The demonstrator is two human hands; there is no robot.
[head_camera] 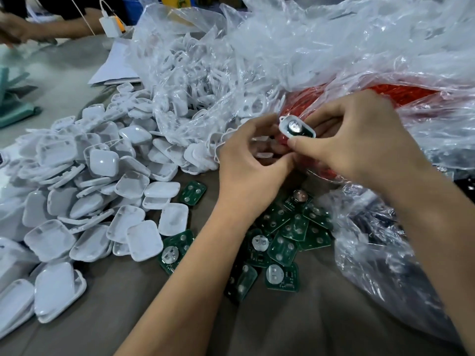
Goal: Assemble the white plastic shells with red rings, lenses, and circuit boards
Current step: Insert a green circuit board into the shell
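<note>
Both bare forearms come in from the bottom edge and converge toward upper centre. Left hand (246, 155) back-up, fingers curled inward, thumb pointing right and meeting the right thumb tip; what its fingers close on is hidden, grip unclear. Right hand (359, 140) higher and slightly further out, back facing camera, wrist bent down, thumb (305, 144) and curled fingers pinching a small white shell (297, 127) by its edges, open face toward camera. Thumb tips of the two hands touch just below the shell. Right forearm crosses the lower right corner, left forearm runs diagonally from bottom centre.
</note>
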